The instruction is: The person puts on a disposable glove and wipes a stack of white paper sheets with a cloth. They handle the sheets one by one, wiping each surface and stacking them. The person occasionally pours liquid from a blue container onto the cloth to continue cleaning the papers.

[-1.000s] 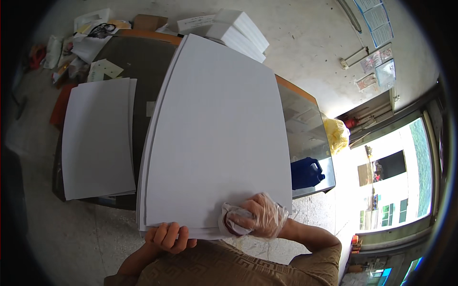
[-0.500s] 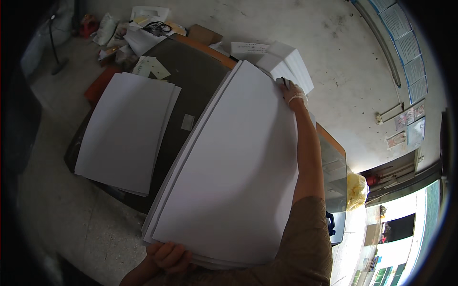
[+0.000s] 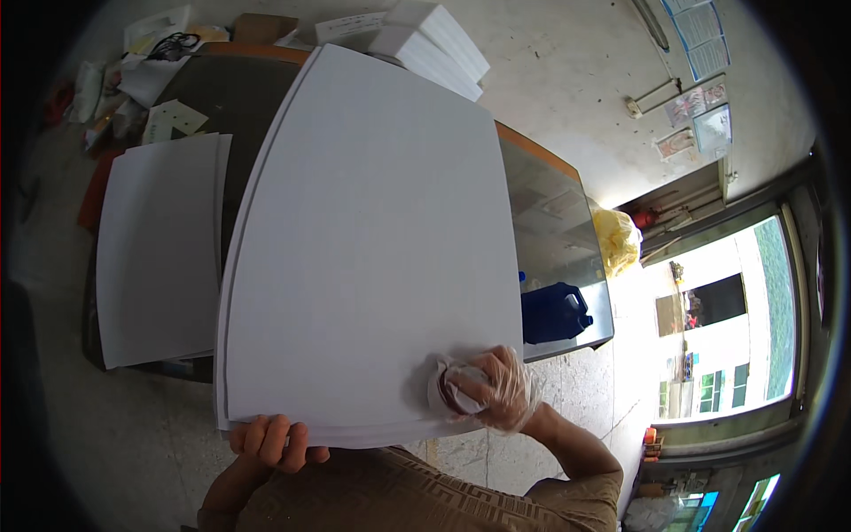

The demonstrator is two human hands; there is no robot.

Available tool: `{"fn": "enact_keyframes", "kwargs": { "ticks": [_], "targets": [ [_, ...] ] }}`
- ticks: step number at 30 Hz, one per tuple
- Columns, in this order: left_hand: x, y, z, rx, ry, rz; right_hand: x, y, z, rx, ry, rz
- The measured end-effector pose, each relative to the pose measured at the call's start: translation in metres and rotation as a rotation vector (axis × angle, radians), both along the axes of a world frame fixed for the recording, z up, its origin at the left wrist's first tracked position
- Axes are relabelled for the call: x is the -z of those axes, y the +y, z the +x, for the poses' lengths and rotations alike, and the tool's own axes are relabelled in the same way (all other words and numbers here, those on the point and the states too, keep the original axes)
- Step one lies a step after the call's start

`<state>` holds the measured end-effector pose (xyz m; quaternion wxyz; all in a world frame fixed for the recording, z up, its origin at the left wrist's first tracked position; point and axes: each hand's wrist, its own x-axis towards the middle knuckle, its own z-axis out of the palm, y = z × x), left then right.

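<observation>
A stack of large white sheets lies in front of me, its near edge close to my body. At the near left corner my left hand is closed over the edge, fingers on top and the thumb out of sight. My right hand, in a clear plastic glove, is by the near right corner. It is closed on a white wad with a dark reddish edge, pressed against the top sheet. What the wad is made of I cannot make out.
A smaller pile of white sheets lies at left on the dark glass-topped table. A dark blue jug rests at the right. White foam blocks stand behind, a yellow bag beyond the table's right edge.
My right hand has come from the far right edge of the large sheets to their near right corner. My left hand still grips the near edge. The view has turned toward the right.
</observation>
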<state>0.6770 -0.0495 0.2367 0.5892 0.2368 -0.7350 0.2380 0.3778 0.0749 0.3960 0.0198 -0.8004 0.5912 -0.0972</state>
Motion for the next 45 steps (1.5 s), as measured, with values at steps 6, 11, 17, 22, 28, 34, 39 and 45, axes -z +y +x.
{"fn": "enact_keyframes", "kwargs": {
  "ticks": [6, 11, 17, 22, 28, 34, 39, 45],
  "targets": [
    [0.007, -0.017, -0.009, 0.01, 0.113, -0.207, -0.007, -0.041, -0.028, -0.041, 0.065, 0.064],
    [0.008, -0.005, 0.002, -0.026, 0.024, -0.106, 0.017, -0.239, -0.164, 0.314, 0.217, -0.128],
    [-0.021, 0.052, 0.033, -0.157, -0.323, 0.408, 0.015, -0.416, -0.252, 0.653, 0.107, -0.032],
    [-0.011, 0.024, 0.013, -0.143, -0.105, 0.242, 0.026, -0.399, -0.259, 0.611, 0.079, -0.123],
    [-0.006, 0.008, 0.0, -0.103, -0.007, 0.134, 0.015, -0.151, -0.148, 0.217, 0.147, -0.184],
    [0.002, -0.005, 0.0, -0.03, 0.038, 0.01, 0.013, 0.064, -0.031, 0.085, -0.092, -0.084],
    [0.002, -0.004, -0.002, -0.028, 0.034, 0.016, 0.006, 0.024, -0.063, 0.094, -0.002, 0.001],
    [-0.021, 0.026, 0.021, -0.039, -0.196, 0.326, 0.019, -0.209, -0.226, 0.424, 0.061, -0.126]
  ]
}}
